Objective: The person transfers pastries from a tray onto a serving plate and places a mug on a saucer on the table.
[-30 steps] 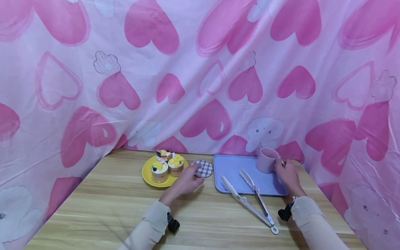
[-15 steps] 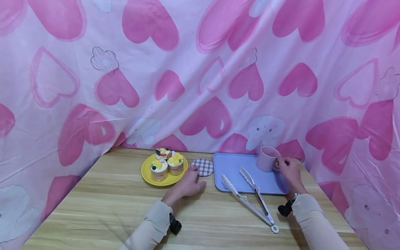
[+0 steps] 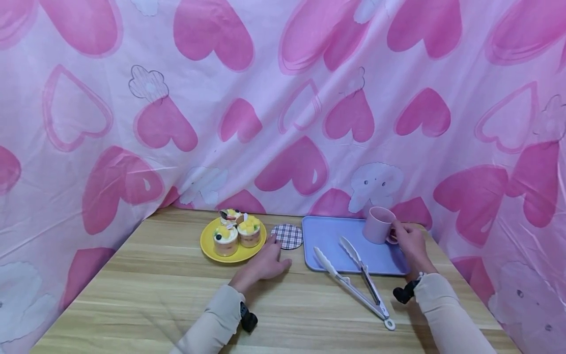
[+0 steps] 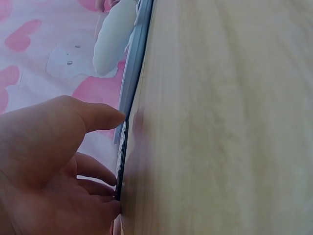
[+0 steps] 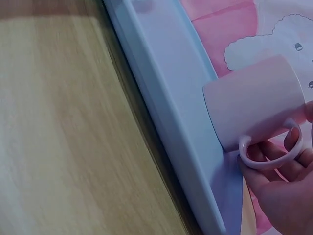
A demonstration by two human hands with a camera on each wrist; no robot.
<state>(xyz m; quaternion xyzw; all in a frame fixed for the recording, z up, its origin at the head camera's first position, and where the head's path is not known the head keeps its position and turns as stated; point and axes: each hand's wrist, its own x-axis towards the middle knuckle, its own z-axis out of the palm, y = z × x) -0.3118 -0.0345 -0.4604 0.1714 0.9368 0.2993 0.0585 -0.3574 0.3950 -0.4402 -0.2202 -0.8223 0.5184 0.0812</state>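
A pink mug [image 3: 378,225] stands upright at the right end of the blue tray [image 3: 329,227]. My right hand [image 3: 413,246] holds it by the handle, and the right wrist view shows fingers curled through the handle loop [image 5: 266,162]. Between the tray and a yellow plate [image 3: 211,250] lies a round checked coaster [image 3: 289,237]. My left hand [image 3: 262,261] rests at the coaster's near edge, fingers fairly straight and thumb spread. In the left wrist view, thumb and fingertips lie along the coaster's thin dark edge [image 4: 122,164].
Three dessert cups topped with fruit, one being the front cup [image 3: 225,242], stand on the plate. Spread tongs [image 3: 364,285] lie with tips over the tray and handle end on the wooden table [image 3: 283,314]. A pink heart-print curtain [image 3: 274,113] hangs behind.
My left hand has drawn back slightly from over the coaster to its near edge. The right hand has shifted a little at the handle, which now shows more; the mug stays on the tray.
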